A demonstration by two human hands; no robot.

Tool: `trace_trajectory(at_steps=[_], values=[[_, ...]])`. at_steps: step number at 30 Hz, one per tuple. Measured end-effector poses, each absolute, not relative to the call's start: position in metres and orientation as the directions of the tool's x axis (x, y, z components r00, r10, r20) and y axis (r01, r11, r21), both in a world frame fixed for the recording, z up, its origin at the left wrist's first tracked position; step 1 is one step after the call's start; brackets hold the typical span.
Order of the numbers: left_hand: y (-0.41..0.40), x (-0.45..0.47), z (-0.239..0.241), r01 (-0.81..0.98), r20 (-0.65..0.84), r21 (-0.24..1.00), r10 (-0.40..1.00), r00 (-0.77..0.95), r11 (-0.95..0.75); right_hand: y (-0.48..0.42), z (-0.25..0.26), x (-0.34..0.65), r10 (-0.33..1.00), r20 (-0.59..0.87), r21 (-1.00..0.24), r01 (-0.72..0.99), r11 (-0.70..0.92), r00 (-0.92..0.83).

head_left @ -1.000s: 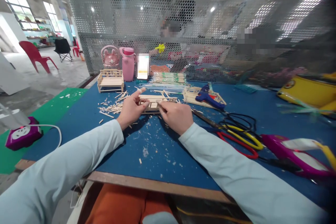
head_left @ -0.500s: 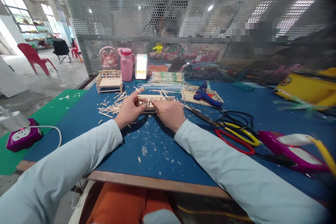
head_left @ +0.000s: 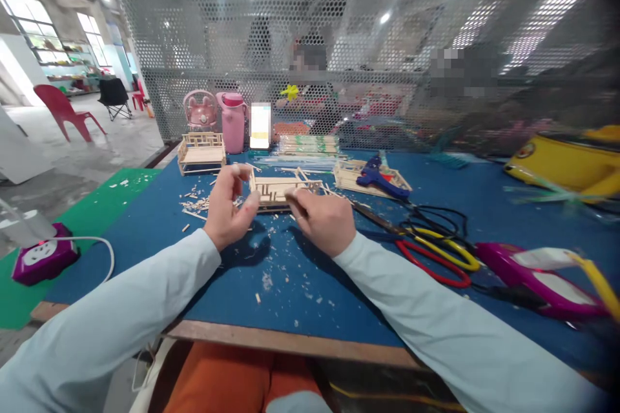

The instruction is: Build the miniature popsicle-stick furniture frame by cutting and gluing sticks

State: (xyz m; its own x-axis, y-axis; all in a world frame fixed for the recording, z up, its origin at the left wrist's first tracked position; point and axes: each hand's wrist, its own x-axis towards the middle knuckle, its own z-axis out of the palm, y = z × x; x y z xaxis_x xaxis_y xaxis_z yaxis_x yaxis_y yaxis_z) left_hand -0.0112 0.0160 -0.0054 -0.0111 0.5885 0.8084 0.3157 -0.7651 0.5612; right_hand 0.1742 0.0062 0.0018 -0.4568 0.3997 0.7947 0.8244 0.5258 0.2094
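Observation:
A small model bed of thin wooden sticks [head_left: 276,190] stands on the blue table mat in front of me. My left hand [head_left: 228,210] is beside its left end, thumb and curled fingers apart, with nothing seen between them. My right hand [head_left: 325,218] is at the front rail, right of the middle, thumb and forefinger pinched together; whether a small piece is between them is hidden. Behind my left hand lie loose stick offcuts [head_left: 196,203]. A finished-looking stick bed [head_left: 202,153] stands at the back left.
Right of centre, a blue glue gun [head_left: 382,177] rests on another stick frame [head_left: 341,174]. Scissors with red and yellow handles [head_left: 436,258] and a purple power strip [head_left: 537,281] lie at right. A pink bottle [head_left: 233,122], a phone [head_left: 260,126] and bundled sticks [head_left: 310,143] line the mesh screen.
My left hand has let go of the stick bed and drawn back to the left. My right hand has shifted slightly right and towards me, uncovering the front rail.

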Motion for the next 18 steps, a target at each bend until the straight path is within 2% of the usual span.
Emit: trace_trajectory(at_steps=[2, 4, 9, 12, 14, 16, 18], values=[[0.003, -0.008, -0.002, 0.3, 0.82, 0.498, 0.554, 0.145, -0.814, -0.003, 0.003, 0.171, 0.368, 0.835, 0.136, 0.802, 0.581, -0.408], [-0.006, -0.002, -0.002, 0.271, 0.793, 0.51, 0.569, 0.22, -0.816, -0.01, 0.004, 0.167, 0.39, 0.843, 0.056, 0.782, 0.621, -0.37], [-0.009, 0.009, -0.009, 0.11, 0.674, 0.723, 0.731, 0.102, -0.682, -0.022, 0.005, 0.156, 0.423, 0.851, -0.094, 0.703, 0.704, -0.31], [-0.007, 0.008, -0.005, 0.118, 0.683, 0.72, 0.728, 0.052, -0.684, -0.019, 0.009, 0.159, 0.411, 0.855, -0.127, 0.641, 0.757, -0.315], [-0.005, 0.004, 0.0, 0.127, 0.68, 0.728, 0.733, -0.005, -0.674, -0.006, 0.015, 0.175, 0.409, 0.881, -0.176, 0.635, 0.752, -0.239], [-0.002, -0.001, 0.004, 0.08, 0.635, 0.772, 0.768, -0.076, -0.631, 0.017, 0.025, 0.205, 0.467, 0.884, -0.319, 0.714, 0.623, -0.012], [0.004, -0.006, 0.004, 0.041, 0.584, 0.811, 0.804, -0.111, -0.584, 0.043, 0.034, 0.246, 0.543, 0.817, -0.415, 0.852, 0.318, 0.195]])
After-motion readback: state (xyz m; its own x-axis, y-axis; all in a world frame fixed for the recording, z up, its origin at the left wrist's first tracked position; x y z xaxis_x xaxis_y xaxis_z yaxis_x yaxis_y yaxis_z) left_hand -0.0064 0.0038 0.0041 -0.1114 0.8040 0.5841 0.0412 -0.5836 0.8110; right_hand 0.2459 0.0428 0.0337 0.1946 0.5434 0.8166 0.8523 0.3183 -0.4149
